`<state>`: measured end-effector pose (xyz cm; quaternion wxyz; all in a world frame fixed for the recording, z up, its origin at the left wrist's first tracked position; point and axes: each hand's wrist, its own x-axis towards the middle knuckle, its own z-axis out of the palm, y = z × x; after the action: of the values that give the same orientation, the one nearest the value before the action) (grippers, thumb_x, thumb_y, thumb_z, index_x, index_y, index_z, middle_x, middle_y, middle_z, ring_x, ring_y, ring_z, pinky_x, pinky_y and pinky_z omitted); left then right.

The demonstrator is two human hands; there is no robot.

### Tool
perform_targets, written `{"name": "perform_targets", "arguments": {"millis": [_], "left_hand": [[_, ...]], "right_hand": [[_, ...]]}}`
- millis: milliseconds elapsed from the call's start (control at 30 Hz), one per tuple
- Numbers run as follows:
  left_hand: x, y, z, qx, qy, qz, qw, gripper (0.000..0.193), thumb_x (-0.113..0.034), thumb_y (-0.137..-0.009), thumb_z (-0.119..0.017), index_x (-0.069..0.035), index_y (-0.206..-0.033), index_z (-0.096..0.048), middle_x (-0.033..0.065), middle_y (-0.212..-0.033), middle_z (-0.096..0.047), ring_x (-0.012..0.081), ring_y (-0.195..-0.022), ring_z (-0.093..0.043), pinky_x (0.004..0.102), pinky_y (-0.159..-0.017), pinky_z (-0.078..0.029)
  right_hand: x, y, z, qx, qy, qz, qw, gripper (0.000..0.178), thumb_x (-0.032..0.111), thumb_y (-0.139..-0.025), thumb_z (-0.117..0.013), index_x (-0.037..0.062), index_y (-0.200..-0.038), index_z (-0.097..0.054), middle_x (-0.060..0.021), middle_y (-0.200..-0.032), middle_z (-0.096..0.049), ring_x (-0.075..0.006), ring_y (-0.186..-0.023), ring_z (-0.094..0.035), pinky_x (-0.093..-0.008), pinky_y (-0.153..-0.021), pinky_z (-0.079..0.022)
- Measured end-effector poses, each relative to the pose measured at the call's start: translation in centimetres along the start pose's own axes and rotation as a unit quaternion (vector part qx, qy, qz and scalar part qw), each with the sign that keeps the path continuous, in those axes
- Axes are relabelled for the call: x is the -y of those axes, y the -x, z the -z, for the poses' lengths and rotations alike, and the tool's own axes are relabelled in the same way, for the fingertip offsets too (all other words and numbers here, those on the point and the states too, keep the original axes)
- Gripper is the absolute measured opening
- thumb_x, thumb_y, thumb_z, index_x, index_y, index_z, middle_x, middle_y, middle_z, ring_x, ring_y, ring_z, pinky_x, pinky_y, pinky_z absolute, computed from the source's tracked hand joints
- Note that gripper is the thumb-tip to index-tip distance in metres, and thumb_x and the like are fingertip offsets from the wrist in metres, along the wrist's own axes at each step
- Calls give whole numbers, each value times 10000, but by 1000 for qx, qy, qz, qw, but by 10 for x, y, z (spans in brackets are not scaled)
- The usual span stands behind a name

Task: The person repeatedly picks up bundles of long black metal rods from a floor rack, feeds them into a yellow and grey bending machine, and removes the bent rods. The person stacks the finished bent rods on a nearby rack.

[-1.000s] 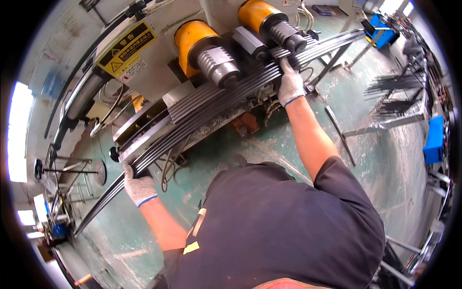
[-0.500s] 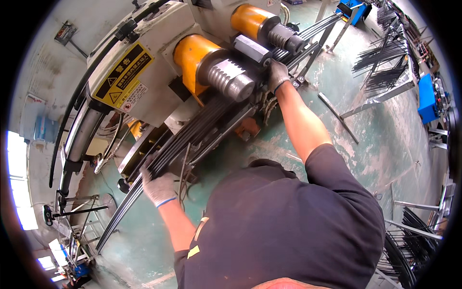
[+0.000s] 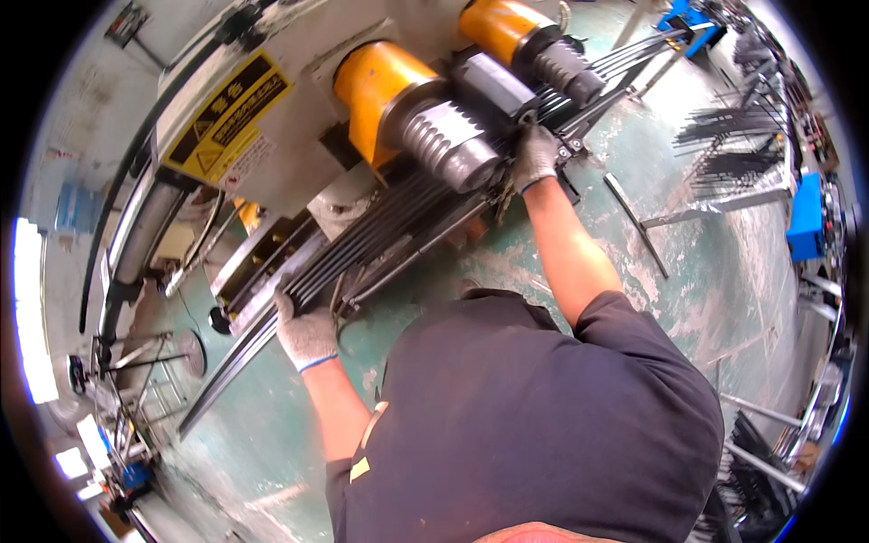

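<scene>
A row of long, dark metal tubes (image 3: 362, 246) runs diagonally under the machine's rollers, from lower left to upper right. My left hand (image 3: 310, 335), in a pale knit glove, grips the tubes near their left part; its thumb lies over them and the other fingers are mostly hidden. My right hand (image 3: 536, 158), in a similar soiled glove, is closed at the near edge of the row, beside a dark hexagonal block (image 3: 494, 88). Its fingertips are hidden, so what it holds does not show. Just left of it juts a ridged steel roller (image 3: 450, 149) with an orange housing (image 3: 376, 86).
A second ridged roller (image 3: 568, 71) stands farther right. The large pale machine body (image 3: 290, 127) bears a yellow warning label (image 3: 226, 118). At right, a metal rack (image 3: 715, 204) holds dark rods near a blue box (image 3: 804, 217). A fan (image 3: 190, 353) stands at lower left.
The view has shifted slightly. My right hand has drawn back a little from the hexagonal block toward me. My left hand stays at the tubes, its thumb now plainly over them.
</scene>
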<state>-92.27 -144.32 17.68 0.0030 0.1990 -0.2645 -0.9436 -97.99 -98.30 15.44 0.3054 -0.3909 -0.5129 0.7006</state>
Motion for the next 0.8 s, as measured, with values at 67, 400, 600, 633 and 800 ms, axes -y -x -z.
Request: {"name": "perform_targets", "arguments": {"millis": [67,400,600,633,800], "left_hand": [[-1,-8,2,16,21,3,1000,404,-302,-1064,-562,32,-1281,-629,166,-1359,-648,354,-1316,-563,558,-1180,-400],[-46,-26,45,-40,9,-148,988,291,-250,-1059,-565,3,-1146,-679,156,-1171,-720,332,-1151,-663,517,-1109,-499],[8,-7,8,-38,-21,-135,990,311,-268,-1060,-565,-14,-1207,-670,133,-1216,-717,302,-1186,-658,469,-1121,-490],[11,-10,7,-50,-17,-128,990,336,-302,-1053,-579,-16,-1208,-664,144,-1203,-715,314,-1171,-658,477,-1105,-493],[17,11,-7,-36,60,17,997,458,-368,-1016,-643,-28,-1322,-623,138,-1371,-650,348,-1319,-553,536,-1191,-370]], "right_hand": [[19,18,16,2,-53,-38,998,319,271,-972,-635,-19,-1086,-704,-87,-1006,-717,-207,-841,-642,-353,-732,-498],[-115,-60,148,312,425,140,838,660,312,-1026,-450,189,-1652,-282,-40,-1731,-223,-214,-1593,-168,-330,-1265,-197],[-69,-4,119,162,938,269,148,669,408,-1023,-448,239,-1653,-298,-56,-1743,-189,-266,-1610,-105,-369,-1260,-185],[-80,-7,121,130,937,299,129,674,411,-1025,-444,213,-1653,-299,-61,-1740,-196,-255,-1608,-116,-361,-1258,-190],[-97,-11,138,222,806,281,472,491,388,-1036,-503,168,-1471,-450,-56,-1466,-391,-218,-1317,-317,-341,-1046,-300]]}}
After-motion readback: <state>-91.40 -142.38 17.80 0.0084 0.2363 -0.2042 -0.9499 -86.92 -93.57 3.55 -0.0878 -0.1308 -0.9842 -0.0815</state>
